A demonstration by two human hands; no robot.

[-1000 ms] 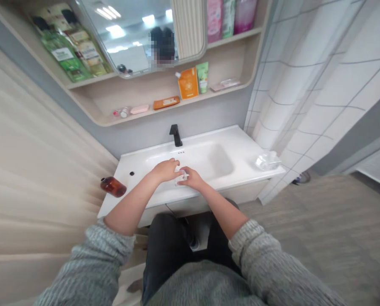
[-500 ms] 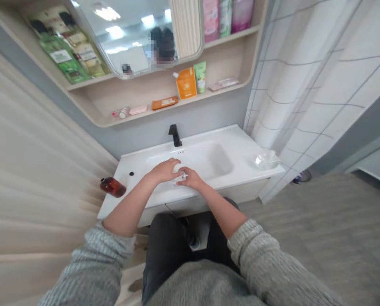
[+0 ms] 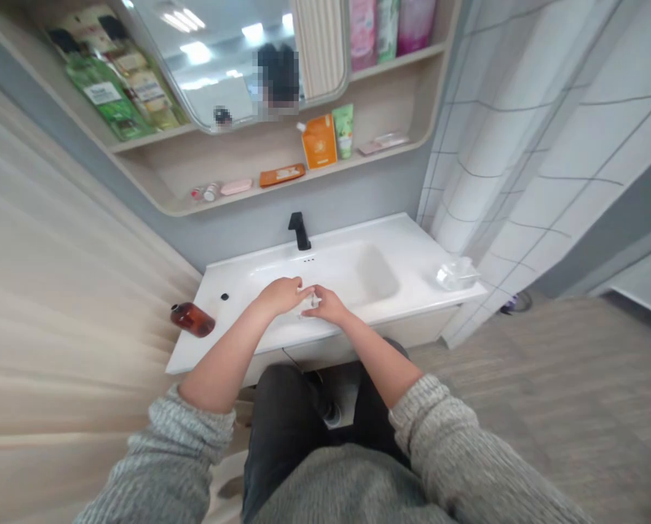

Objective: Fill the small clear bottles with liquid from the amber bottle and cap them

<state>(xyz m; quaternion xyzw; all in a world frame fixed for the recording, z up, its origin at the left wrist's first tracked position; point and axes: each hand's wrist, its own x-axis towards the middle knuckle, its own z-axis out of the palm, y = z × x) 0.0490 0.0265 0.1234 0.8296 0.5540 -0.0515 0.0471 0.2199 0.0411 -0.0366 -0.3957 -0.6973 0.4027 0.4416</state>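
Over the front part of the white sink (image 3: 341, 273), both hands meet around a small clear and white item (image 3: 309, 300), too small to make out well. My right hand (image 3: 326, 303) has its fingers closed on this item. My left hand (image 3: 285, 295) touches it from the left, fingers bent inward and pressed together near its top. An amber bottle (image 3: 194, 320) without a cap lies tilted on the counter's left end. A small black cap (image 3: 225, 297) rests on the counter beside it.
Behind the sink stands a black faucet (image 3: 299, 231). A clear pump bottle (image 3: 456, 275) lies at the counter's right end. Above hangs a shelf (image 3: 221, 156) with a mirror, an orange pouch (image 3: 320, 143), a green tube (image 3: 344, 132) and several bottles. A curtain (image 3: 57, 291) hangs at left.
The fingers of my left hand have come down and closed in on the small item. My right hand has barely moved.
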